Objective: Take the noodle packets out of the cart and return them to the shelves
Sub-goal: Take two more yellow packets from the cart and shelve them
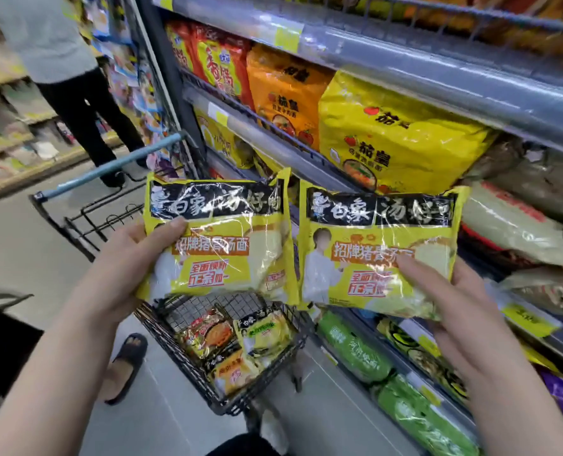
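My left hand (132, 261) grips a yellow noodle packet with a black band (227, 238) by its left edge. My right hand (451, 301) holds a matching yellow packet (372, 251) by its lower right corner. Both packets are held side by side above the black wire cart (188, 363). Several more noodle packets (240, 347) lie in the cart's basket below. The shelves (339, 159) stand to the right, with large yellow noodle bags (398, 133) and orange ones (283, 93) on them.
The cart's blue handle (115, 166) points away to the left. Another person (66, 70) stands in the aisle at the upper left. Green packs (355, 350) fill the lower shelf on the right. My sandalled foot (125, 366) is beside the cart.
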Demonstrator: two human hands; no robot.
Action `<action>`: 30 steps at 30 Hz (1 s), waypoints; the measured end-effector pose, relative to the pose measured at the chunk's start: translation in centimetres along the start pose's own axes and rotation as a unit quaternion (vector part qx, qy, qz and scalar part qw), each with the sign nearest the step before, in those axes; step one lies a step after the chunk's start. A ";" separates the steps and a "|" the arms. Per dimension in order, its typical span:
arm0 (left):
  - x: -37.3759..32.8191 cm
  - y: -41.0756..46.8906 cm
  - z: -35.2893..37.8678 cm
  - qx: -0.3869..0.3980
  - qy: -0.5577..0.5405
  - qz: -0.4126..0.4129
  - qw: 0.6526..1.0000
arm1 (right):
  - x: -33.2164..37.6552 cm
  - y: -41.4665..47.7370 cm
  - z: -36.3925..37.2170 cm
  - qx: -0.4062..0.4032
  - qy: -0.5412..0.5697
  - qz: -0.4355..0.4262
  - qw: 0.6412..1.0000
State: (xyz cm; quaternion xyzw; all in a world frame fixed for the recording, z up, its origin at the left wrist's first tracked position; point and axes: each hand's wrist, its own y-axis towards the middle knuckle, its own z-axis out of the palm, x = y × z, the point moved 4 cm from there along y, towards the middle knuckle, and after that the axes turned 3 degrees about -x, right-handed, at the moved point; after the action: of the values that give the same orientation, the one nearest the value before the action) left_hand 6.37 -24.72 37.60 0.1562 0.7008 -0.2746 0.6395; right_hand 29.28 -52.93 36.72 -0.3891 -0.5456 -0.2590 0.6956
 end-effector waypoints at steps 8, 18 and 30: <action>-1.1 -9.7 10.2 0.106 -0.001 0.048 0.993 | 0.9 -11.6 -11.9 -0.093 0.024 -0.045 0.994; -1.0 -23.2 25.2 0.238 0.025 0.098 0.966 | -0.5 -30.3 -27.4 -0.273 0.059 -0.106 0.954; -0.7 -40.7 41.9 0.435 0.001 0.078 0.897 | -2.3 -51.1 -40.5 -0.470 0.099 -0.148 0.864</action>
State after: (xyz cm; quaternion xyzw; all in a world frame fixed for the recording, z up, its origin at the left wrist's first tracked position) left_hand 17.22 -81.67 44.54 0.4734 0.4978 -0.5010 0.5264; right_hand 11.10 -115.22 43.59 -0.5568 -0.3384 -0.6224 0.4338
